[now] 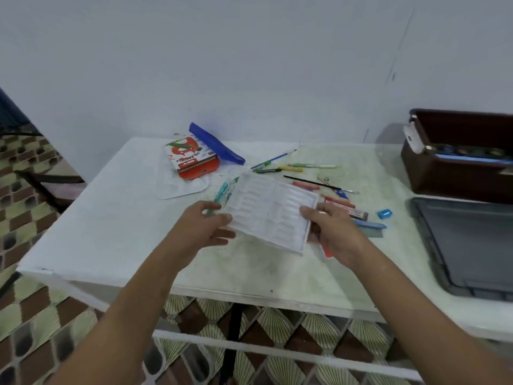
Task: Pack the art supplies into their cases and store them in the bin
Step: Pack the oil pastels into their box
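**Tray in hand, nearly everything still loose**

The pale, speckled bench (116, 218) carries most of the job undone. At its far right stands my dark brown plastic bin (455, 173), open, with a few things already lying in it, though I can't make out what. In front of it lies a flat dark grey lid (469, 245).

At the back of the bench sit the red and white cardboard oil pastel box (191, 159) and, leaning behind it, a blue zip pouch (216, 147); both look unfilled to me. A second white plastic tray (180, 182) lies under the box.

I hold the white moulded plastic pastel tray (272, 212) tilted just above the bench, its slots bare. My left hand (205, 226) pinches its left edge, fingers curled, with a teal pen (222, 193) caught under them. My right hand (330, 226) grips the right edge, thumb on top.

Scattered beyond the tray are loose pens and brushes (291, 166), red and pink pastel sticks (338, 202), and a small blue sharpener (385, 213). I judge the packing barely begun: pastels into the tray, tray into the box, pens into the pouch, then all into the bin.
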